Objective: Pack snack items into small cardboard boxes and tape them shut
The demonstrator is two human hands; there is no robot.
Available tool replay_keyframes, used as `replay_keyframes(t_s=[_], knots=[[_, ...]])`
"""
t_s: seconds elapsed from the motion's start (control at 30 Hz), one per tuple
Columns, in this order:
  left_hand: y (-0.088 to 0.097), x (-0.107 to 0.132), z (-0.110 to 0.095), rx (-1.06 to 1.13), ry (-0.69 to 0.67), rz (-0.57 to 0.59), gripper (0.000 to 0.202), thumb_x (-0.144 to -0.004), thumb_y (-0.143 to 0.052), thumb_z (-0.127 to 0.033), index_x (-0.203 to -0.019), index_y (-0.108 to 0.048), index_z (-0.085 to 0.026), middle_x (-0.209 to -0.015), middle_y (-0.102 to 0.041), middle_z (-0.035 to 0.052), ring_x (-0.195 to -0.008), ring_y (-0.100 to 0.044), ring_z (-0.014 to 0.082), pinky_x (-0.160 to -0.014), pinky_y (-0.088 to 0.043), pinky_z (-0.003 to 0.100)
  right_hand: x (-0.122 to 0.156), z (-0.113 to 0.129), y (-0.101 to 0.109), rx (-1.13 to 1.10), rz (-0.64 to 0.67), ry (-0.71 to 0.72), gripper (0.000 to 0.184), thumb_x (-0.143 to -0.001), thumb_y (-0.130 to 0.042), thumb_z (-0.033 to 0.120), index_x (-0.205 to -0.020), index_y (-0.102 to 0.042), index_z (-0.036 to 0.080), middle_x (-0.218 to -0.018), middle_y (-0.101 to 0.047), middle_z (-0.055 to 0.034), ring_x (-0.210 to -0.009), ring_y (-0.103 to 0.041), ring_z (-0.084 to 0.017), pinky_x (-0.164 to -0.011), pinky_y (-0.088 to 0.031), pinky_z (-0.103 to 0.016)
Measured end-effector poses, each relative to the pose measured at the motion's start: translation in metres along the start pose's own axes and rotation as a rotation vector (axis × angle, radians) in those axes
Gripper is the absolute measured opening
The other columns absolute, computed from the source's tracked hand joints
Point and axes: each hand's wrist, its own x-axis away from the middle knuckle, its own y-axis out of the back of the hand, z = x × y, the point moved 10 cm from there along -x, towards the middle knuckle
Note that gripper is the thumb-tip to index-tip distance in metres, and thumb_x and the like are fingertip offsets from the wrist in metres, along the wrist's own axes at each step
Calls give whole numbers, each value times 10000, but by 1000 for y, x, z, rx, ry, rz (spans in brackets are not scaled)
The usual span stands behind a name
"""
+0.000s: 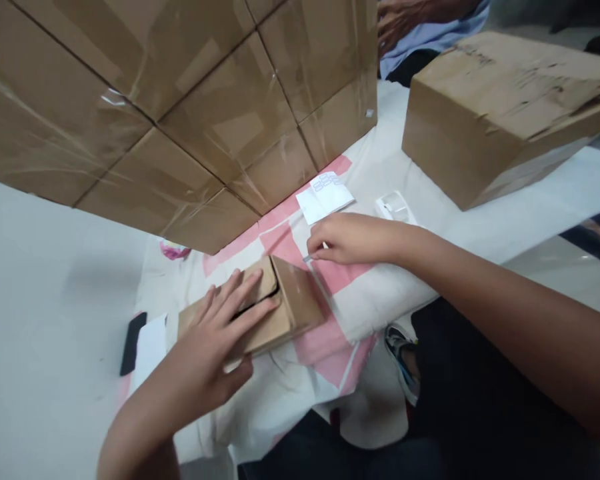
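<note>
My left hand [225,333] lies flat with fingers spread on a small brown cardboard box [290,307] that rests on a white and pink cloth [380,293]. The box's end flap stands partly open, with something dark showing inside. To the right of the box, my right hand [347,239] is curled in a pinch on a small thin thing I cannot make out, just above the cloth. A white slip of labels [327,195] lies beyond that hand.
A wall of taped cardboard cartons [190,100] fills the upper left. A larger worn carton [500,107] sits at the right. A white tape dispenser [395,207] lies near the labels. A black phone [133,343] and white paper [150,347] rest at left. Another person's hand [405,17] shows at top.
</note>
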Motion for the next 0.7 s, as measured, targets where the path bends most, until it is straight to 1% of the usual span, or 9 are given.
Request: replay_keyframes(t_s=[0.03,0.07,0.17,0.27,0.37,0.43,0.53,0.7], knots=[[-3,6,-2,14,-15,13,678,-893,-521,-164,-1524,-339,-334,-1708,-125,54,-1580,-101,377,-1200,-252,711,3,-2,-8,-6,53,-19,175,-903,-579,193,-886,-752,167,-879,-715,-47,-736,-569,-141,-668,-334,-276],[-5,11,-3,33,-17,2,634,-896,-516,-144,-1492,-372,-306,-1703,-149,72,-1581,-104,367,-1202,-246,710,8,-4,-17,-13,104,-43,175,-896,-580,186,-869,-752,169,-863,-712,-46,-713,-563,-138,-653,-326,-278],[-7,17,-6,65,-6,-129,512,-900,-595,-190,-1387,-441,-226,-1679,-214,144,-1573,-123,389,-1199,-226,723,25,-4,-41,-48,209,-84,177,-881,-583,178,-868,-759,186,-868,-714,-39,-683,-552,-135,-627,-314,-283],[-8,18,-10,42,16,-282,505,-865,-676,-228,-1330,-481,-205,-1649,-292,169,-1551,-196,417,-1199,-227,718,33,11,-54,-69,215,-14,169,-887,-600,224,-908,-768,215,-901,-723,-28,-685,-551,-138,-621,-310,-286],[-8,16,-13,22,11,-362,563,-815,-727,-240,-1327,-496,-207,-1627,-343,169,-1525,-268,430,-1190,-276,696,28,30,-58,-88,189,89,155,-887,-625,296,-884,-762,223,-860,-718,-20,-639,-527,-133,-601,-298,-287],[-7,16,-14,12,9,-376,613,-792,-743,-235,-1348,-489,-207,-1621,-356,172,-1519,-279,436,-1182,-295,695,20,37,-62,-83,204,123,151,-874,-650,320,-898,-766,227,-838,-713,-14,-595,-500,-123,-583,-291,-287],[-6,16,-15,25,3,-369,657,-790,-741,-221,-1387,-467,-210,-1624,-348,173,-1524,-263,439,-1173,-298,709,4,39,-68,-30,231,154,166,-856,-679,327,-934,-774,215,-832,-716,-16,-571,-487,-121,-562,-288,-286],[-8,16,-15,45,-9,-294,678,-797,-726,-185,-1418,-453,-209,-1631,-330,174,-1537,-215,442,-1171,-284,729,-16,38,-70,76,148,242,159,-838,-711,334,-892,-786,205,-828,-729,-35,-689,-587,-169,-576,-296,-290]])
